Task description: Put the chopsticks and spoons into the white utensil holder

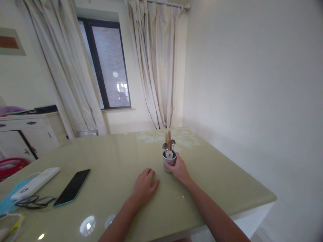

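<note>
My right hand (179, 168) is wrapped round a small utensil cup (169, 161) that stands upright on the table. Out of the cup rise several wooden chopsticks (168, 139), two metal spoons, one on the left (165, 147) and one on the right (173, 143), and a white ceramic spoon (169, 154) with a blue mark. To the left of the cup, my left hand (145, 185) rests on the tabletop, palm down. Its thumb is apart from the other fingers and it holds nothing.
On the left of the pale green table (113, 161) lie a dark phone (73, 187), eyeglasses (35, 201), a white power strip-like bar (36, 183) and a blue face mask (12, 196). A white wall (252, 101) runs along the right side. Behind are curtains (156, 60) and a white cabinet (35, 131).
</note>
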Action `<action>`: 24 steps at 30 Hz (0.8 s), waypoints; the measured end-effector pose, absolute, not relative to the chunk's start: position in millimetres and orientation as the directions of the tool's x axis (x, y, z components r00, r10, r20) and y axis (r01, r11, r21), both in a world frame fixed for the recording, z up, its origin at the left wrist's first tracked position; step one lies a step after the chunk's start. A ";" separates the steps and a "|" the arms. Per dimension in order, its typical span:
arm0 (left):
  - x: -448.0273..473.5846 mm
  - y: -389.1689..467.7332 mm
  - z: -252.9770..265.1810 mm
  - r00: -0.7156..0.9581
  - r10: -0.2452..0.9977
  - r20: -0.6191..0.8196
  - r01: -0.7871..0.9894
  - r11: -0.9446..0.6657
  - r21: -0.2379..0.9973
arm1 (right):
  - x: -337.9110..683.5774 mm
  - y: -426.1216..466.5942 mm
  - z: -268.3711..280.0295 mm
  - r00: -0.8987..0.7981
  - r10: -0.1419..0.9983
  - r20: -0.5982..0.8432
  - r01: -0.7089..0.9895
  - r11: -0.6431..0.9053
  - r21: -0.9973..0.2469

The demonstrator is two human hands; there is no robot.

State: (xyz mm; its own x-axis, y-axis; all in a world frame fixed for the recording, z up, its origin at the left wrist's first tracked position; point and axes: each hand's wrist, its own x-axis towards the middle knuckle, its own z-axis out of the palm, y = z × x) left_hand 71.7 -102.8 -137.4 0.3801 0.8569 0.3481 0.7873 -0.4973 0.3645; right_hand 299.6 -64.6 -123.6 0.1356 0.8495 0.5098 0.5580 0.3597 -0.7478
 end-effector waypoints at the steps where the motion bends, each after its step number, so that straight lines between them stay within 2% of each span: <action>1: 74.7 -100.9 -135.6 0.382 0.855 0.352 0.810 -0.493 0.318 | 303.6 -60.4 -123.6 0.142 0.848 0.510 0.568 0.352 -0.744; 4: 83.6 -90.8 -130.9 0.380 0.854 0.357 0.845 -0.477 0.243 | 316.9 -47.2 -123.1 0.176 0.844 0.506 0.598 0.317 -0.736; 16: 96.5 -61.5 -140.8 0.278 0.916 0.289 0.892 -0.358 0.277 | 390.6 -20.1 -120.9 0.485 0.734 0.476 0.676 0.030 -0.736; 21: 96.4 -64.5 -142.1 0.282 0.920 0.271 0.890 -0.357 0.284 | 402.5 -20.0 -127.4 0.537 0.688 0.487 0.670 0.003 -0.743; 24: 95.8 -64.1 -142.2 0.278 0.925 0.260 0.876 -0.355 0.327 | 405.6 -20.5 -130.9 0.551 0.672 0.495 0.662 0.010 -0.750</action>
